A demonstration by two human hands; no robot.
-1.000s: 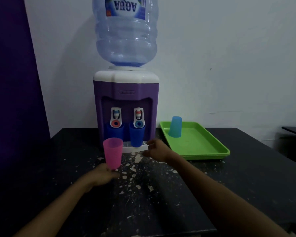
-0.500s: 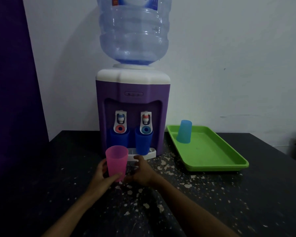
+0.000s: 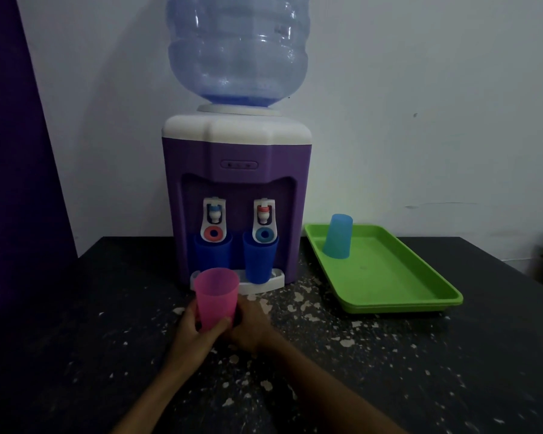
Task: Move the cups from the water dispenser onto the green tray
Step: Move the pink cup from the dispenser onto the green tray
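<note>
Two dark blue cups (image 3: 259,260) under taps of dispenser (image 3: 236,170). Green tray (image 3: 386,277) holds inverted light blue cup (image 3: 337,236). Left hand (image 3: 198,330) and right hand (image 3: 251,324) both wrapped round upright pink cup (image 3: 216,297).

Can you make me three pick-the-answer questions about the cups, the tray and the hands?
1. Where is the light blue cup?
A. on the green tray
B. under a tap
C. in a hand

2. How many dark blue cups stand under the water dispenser taps?
A. one
B. two
C. four

3. How is the pink cup held?
A. lying on its side
B. upside down
C. upright, mouth up

Answers:
1 A: it stands upside down at the tray's far end.
2 B: one under each tap.
3 C: the left hand and right hand are around it, open rim on top.
</note>
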